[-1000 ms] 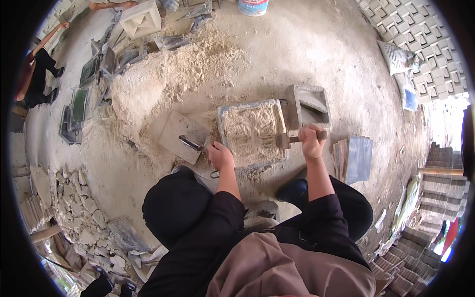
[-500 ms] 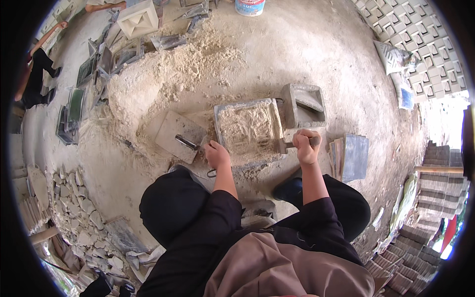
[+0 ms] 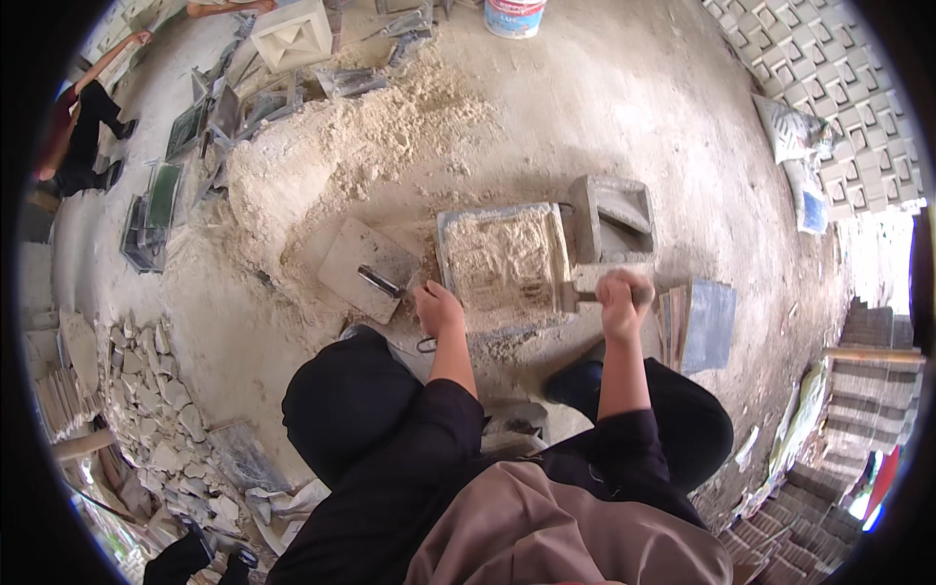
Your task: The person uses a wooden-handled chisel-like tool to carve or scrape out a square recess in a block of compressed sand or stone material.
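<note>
A square metal-edged mould (image 3: pixel 559 234) lies on the ground in front of me, filled with pale, crumbly, damp-looking powder (image 3: pixel 502 255). My right hand (image 3: pixel 622 300) is closed around a short-handled tool with a flat, blunt head (image 3: pixel 569 297). That head meets the mould's right side near its lower corner. By the lower left corner is my left hand (image 3: pixel 439 308), its fingers curled; whether they grip the mould's edge is hidden. Left of this hand, a square board (image 3: pixel 346 255) lies tilted on the powder, with a dark metal handle-like piece (image 3: pixel 380 280) on top.
Beyond the mould's right corner stands a grey open box (image 3: pixel 585 219); thin plates (image 3: pixel 710 327) lean nearby. Loose powder (image 3: pixel 302 175) is heaped at left, with metal frames (image 3: pixel 151 219) behind. Broken pieces (image 3: pixel 161 390) lie lower left. A bucket (image 3: pixel 514 18) stands far off; another person (image 3: pixel 90 127) is at far left.
The whole view has slid slightly right and down. Both hands and the tool keep nearly the same places against the mould.
</note>
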`<state>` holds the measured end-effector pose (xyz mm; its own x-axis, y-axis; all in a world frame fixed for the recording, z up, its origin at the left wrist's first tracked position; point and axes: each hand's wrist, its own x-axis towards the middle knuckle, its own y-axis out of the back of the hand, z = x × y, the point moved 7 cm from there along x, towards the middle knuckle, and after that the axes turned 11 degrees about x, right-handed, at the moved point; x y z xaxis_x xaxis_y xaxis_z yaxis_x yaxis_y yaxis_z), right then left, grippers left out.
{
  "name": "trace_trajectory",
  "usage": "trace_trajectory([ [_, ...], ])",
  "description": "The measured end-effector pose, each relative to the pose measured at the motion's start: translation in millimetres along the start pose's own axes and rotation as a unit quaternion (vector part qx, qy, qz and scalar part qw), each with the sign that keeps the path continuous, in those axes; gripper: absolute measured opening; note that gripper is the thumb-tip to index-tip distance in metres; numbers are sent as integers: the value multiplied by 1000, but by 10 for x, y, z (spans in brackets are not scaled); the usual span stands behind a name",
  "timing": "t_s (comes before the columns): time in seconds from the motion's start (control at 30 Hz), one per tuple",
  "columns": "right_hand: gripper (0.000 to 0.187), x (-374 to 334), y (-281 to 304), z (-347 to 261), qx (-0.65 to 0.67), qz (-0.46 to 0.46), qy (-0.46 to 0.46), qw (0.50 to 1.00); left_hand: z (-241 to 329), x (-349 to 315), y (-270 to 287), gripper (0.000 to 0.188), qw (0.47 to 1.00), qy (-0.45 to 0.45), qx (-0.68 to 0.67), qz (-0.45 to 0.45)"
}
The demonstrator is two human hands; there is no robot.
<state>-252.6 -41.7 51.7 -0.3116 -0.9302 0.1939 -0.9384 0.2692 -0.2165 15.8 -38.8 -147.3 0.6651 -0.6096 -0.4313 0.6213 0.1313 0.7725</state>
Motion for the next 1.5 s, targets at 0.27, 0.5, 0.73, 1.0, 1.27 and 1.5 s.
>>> trace_trajectory([
  [0.27,26,-226,-37,-94,-51,-5,46,998,-119,31,-71,34,1000,16,3,-8],
  [0.5,19,-64,-65,-13,-90,-15,91,992,-11,64,-105,37,1000,-7,1,-1],
  [0.73,21,235,-206,51,6,-24,62,998,-20,28,-68,40,1000,1,19,-11],
  [1.0,21,532,-305,123,20,31,25,999,-87,28,-74,34,1000,1,4,8],
  [1.27,18,727,-700,268,-49,-23,94,994,-52,90,-75,32,1000,-7,7,27],
  [1.5,18,701,-990,352,-45,-50,91,994,17,-10,-13,32,1000,14,23,-6],
])
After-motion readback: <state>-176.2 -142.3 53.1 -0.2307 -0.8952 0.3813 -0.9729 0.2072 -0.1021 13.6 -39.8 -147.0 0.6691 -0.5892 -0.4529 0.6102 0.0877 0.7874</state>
